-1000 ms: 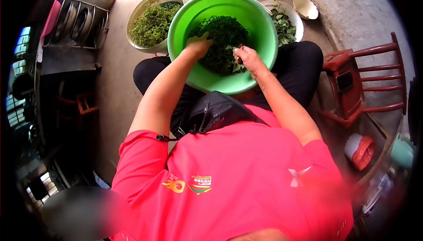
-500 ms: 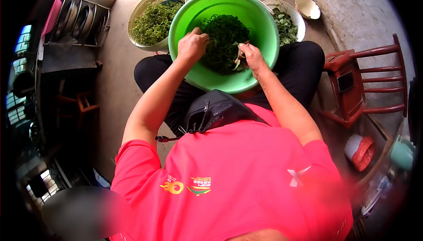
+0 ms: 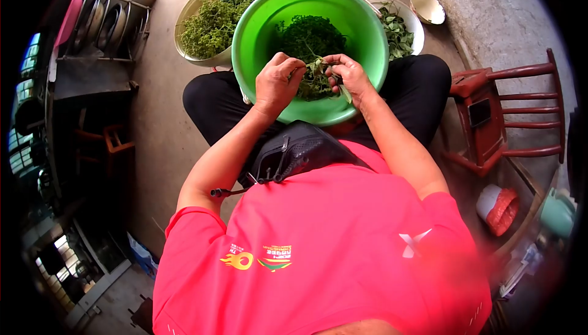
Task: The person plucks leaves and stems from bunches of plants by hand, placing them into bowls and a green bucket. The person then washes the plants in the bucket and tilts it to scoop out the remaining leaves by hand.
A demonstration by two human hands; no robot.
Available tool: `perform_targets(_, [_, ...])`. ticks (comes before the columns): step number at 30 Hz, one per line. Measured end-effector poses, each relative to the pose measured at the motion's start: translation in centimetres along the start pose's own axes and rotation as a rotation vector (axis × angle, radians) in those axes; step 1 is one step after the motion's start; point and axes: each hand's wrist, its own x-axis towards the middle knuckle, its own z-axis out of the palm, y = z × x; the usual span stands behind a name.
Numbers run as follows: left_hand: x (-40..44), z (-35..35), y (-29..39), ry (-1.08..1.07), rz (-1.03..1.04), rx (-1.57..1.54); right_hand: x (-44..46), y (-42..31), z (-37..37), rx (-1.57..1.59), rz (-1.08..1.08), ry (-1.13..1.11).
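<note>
A green basin (image 3: 257,25) rests between my knees, with a heap of dark green sprigs (image 3: 312,34) inside. Over the basin's near half, both hands meet at a thin green sprig (image 3: 318,64). My left hand (image 3: 277,87) is closed in a pinch at the sprig's left end. On the other side, my right hand (image 3: 354,80) is closed around the leafy part, and a leaf (image 3: 345,95) hangs below its fingers. What exactly lies inside each fist is partly hidden.
A pale bucket (image 3: 180,41) heaped with light green sprigs (image 3: 214,28) stands left of the basin. A white bowl of leaves (image 3: 397,36) is at its right, with a small bowl (image 3: 427,7) beyond. A wooden chair (image 3: 484,114) holding a phone (image 3: 480,114) stands at the right.
My left hand has moved right and toward me, up from the heap. My right hand has shifted slightly, and the two hands now meet at the sprig.
</note>
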Motion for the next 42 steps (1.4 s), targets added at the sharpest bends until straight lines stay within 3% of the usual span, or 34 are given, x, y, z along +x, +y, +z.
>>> perform_targets(6, [0.1,0.5,-0.7,0.019,0.073,0.107,-0.3,0.1,-0.2,0.064,-0.169,0.072])
perform_targets(10, [0.2,0.4,-1.1,0.001,0.221,0.203,0.2,0.9,-0.3,-0.363,-0.462,0.103])
perform_targets(14, [0.3,0.0,-1.1,-0.008,0.263,0.212,0.8,2.0,-0.4,-0.575,-0.473,-0.001])
perform_targets(16, [0.2,-0.1,-1.3,-0.008,0.244,0.202,0.6,1.9,-0.3,-0.634,-0.371,-0.019])
perform_targets(18, [-0.1,0.2,-1.3,-0.02,0.2,0.175,0.8,2.1,-0.3,-0.638,-0.484,0.002])
perform_targets(20, [-0.4,0.6,-1.2,-0.032,0.162,0.145,0.4,1.5,-0.2,-0.177,-0.143,0.034])
perform_targets(30, [-0.4,1.7,0.4,-0.153,-0.03,-0.062,0.4,2.5,-0.2,0.44,-0.087,0.086])
perform_targets(32, [-0.7,1.5,0.4,-0.161,-0.074,-0.071,1.1,2.8,-0.9,0.544,-0.061,0.231])
perform_targets(34, [-1.2,0.7,-0.3,-0.16,-0.084,-0.087,1.2,1.7,-1.3,0.458,-0.108,0.358])
perform_targets(39, [-0.7,-2.0,-0.5,-0.072,-0.123,-0.266,0.9,1.2,-0.2,0.237,-0.073,0.301])
perform_targets(42, [0.2,-4.2,-0.5,0.111,-0.134,-0.375,1.1,2.5,-0.5,0.208,-0.003,0.263])
